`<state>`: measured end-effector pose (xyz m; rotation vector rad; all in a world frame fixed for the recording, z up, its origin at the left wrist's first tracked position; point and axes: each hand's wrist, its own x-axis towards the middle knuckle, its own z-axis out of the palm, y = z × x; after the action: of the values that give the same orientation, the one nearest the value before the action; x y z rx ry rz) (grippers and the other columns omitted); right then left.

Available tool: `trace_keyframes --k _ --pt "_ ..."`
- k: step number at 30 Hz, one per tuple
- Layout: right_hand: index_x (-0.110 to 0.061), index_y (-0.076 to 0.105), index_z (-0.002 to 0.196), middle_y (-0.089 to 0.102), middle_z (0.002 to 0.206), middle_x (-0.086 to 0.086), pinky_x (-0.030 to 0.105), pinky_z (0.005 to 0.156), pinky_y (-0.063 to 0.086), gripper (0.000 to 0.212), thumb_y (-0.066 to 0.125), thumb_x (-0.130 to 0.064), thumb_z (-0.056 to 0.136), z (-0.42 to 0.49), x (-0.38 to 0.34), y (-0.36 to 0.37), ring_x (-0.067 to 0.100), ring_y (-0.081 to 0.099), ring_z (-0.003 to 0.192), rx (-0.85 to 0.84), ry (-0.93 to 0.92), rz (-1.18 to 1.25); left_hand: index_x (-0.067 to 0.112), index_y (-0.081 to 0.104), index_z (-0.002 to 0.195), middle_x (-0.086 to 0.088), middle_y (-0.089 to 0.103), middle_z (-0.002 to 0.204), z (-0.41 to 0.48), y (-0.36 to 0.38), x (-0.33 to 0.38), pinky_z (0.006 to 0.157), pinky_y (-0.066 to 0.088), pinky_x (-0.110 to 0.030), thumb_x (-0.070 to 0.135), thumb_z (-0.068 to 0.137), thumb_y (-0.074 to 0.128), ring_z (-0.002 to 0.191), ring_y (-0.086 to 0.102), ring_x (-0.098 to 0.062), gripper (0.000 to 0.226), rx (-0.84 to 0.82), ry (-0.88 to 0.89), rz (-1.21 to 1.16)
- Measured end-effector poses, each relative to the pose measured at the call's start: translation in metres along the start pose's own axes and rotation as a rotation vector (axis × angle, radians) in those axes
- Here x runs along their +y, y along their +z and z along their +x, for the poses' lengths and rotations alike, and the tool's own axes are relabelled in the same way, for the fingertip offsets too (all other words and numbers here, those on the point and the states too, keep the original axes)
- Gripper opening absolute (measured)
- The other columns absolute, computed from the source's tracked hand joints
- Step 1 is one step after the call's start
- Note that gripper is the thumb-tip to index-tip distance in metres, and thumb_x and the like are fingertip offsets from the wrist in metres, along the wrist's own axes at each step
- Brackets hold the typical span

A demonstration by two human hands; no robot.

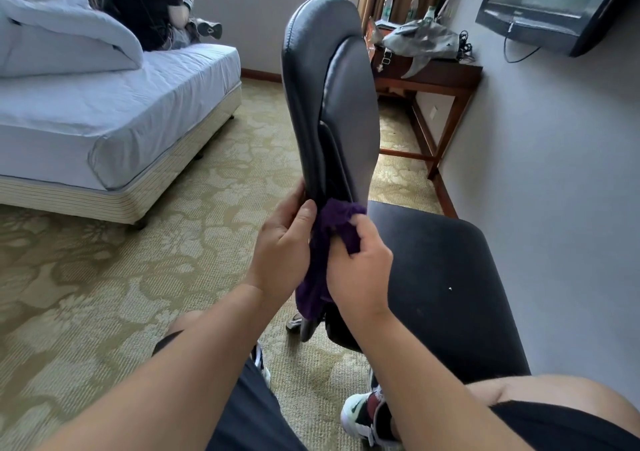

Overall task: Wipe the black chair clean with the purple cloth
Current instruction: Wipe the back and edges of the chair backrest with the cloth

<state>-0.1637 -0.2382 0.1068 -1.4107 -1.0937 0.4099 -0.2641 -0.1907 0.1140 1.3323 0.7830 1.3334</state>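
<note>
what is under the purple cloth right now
The lower end of the black chair's backrest: the purple cloth is bunched against it, pinched by the right hand, while the left hand grips the backrest's edge. The patch beneath the cloth is covered.

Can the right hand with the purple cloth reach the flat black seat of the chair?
Probably yes. The right hand, gripping the crumpled purple cloth, is just beside the flat black padded seat, and nothing lies between them. The left hand grips the black backrest.
</note>
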Motion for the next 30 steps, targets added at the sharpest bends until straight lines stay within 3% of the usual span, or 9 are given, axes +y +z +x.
trace_keyframes --k 3,6,10,12,15,19,22,25,30 --pt "-0.027 0.07 0.089 0.069 0.071 -0.007 0.045 0.067 0.058 0.023 0.061 -0.006 0.087 -0.01 0.006 -0.002 0.013 0.064 0.065 -0.014 0.039 0.036 0.026 0.055 0.144 0.011 0.065 0.135 -0.001 0.001 0.0 0.109 0.046 -0.036 0.018 0.104 0.045 0.128 0.058 -0.008 0.042 -0.006 0.0 -0.061" --pt "-0.027 0.071 0.092 0.069 0.073 -0.007 0.039 0.066 0.057 0.026 0.059 -0.005 0.087 -0.003 -0.009 0.0 0.015 0.065 0.068 0.015 -0.052 0.049 0.022 0.054 0.145 0.008 0.066 0.134 -0.002 0.002 0.002 0.108 0.046 -0.028 0.014 0.105 0.044 0.127 0.059 -0.01 0.041 -0.011 0.0 -0.087" --pt "-0.023 0.074 0.097 0.07 0.076 -0.01 0.027 0.07 0.055 0.024 0.057 -0.009 0.085 0.024 -0.042 0.007 0.013 0.065 0.074 0.045 -0.171 0.042 0.018 0.055 0.144 0.003 0.067 0.134 -0.005 0.005 0.003 0.112 0.044 -0.041 0.015 0.104 0.045 0.128 0.06 -0.015 0.041 0.027 -0.013 -0.135" --pt "-0.025 0.074 0.095 0.07 0.075 -0.01 0.023 0.068 0.054 0.024 0.058 -0.01 0.086 0.03 -0.045 0.006 0.011 0.065 0.073 0.034 -0.155 0.053 0.016 0.055 0.143 0.001 0.067 0.133 -0.006 0.006 0.004 0.11 0.045 -0.039 0.013 0.105 0.045 0.127 0.061 -0.016 0.04 0.032 -0.021 -0.151" --pt "-0.027 0.074 0.093 0.067 0.069 -0.009 0.024 0.06 0.052 0.022 0.059 -0.011 0.088 0.022 -0.028 0.0 0.008 0.061 0.063 0.001 -0.102 0.063 0.016 0.057 0.141 0.003 0.071 0.127 -0.006 0.008 0.007 0.099 0.052 -0.025 0.011 0.106 0.045 0.12 0.065 -0.012 0.037 0.039 -0.011 -0.155" --pt "-0.023 0.072 0.08 0.058 0.059 0.004 0.028 0.051 0.045 0.023 0.058 -0.008 0.089 -0.004 0.007 -0.004 0.01 0.047 0.055 0.009 0.088 0.198 0.016 0.059 0.138 0.008 0.072 0.124 -0.007 0.012 0.01 0.094 0.051 -0.017 0.011 0.107 0.046 0.119 0.065 -0.007 0.035 0.061 -0.007 -0.15" --pt "-0.021 0.073 0.076 0.05 0.057 -0.004 0.028 0.052 0.04 0.026 0.06 -0.003 0.091 -0.019 0.024 -0.007 0.01 0.042 0.056 0.03 0.244 0.247 0.016 0.059 0.139 0.008 0.072 0.125 -0.008 0.014 0.011 0.098 0.05 -0.019 0.013 0.107 0.047 0.12 0.064 -0.006 0.035 0.082 -0.01 -0.131" --pt "-0.028 0.069 0.069 0.049 0.054 -0.012 0.02 0.051 0.04 0.035 0.059 -0.003 0.091 -0.022 0.025 -0.009 0.006 0.041 0.053 0.065 0.309 0.247 0.017 0.058 0.141 0.009 0.07 0.127 -0.008 0.015 0.012 0.108 0.045 -0.029 0.016 0.107 0.048 0.122 0.062 -0.006 0.036 0.114 -0.015 -0.096" --pt "-0.023 0.069 0.078 0.06 0.063 -0.01 0.025 0.06 0.049 0.019 0.059 -0.011 0.089 -0.005 -0.008 -0.003 0.007 0.053 0.061 0.037 0.145 0.243 0.015 0.058 0.14 0.005 0.071 0.126 -0.009 0.018 0.011 0.107 0.047 -0.03 0.015 0.106 0.048 0.12 0.064 -0.008 0.035 0.142 -0.018 -0.103"
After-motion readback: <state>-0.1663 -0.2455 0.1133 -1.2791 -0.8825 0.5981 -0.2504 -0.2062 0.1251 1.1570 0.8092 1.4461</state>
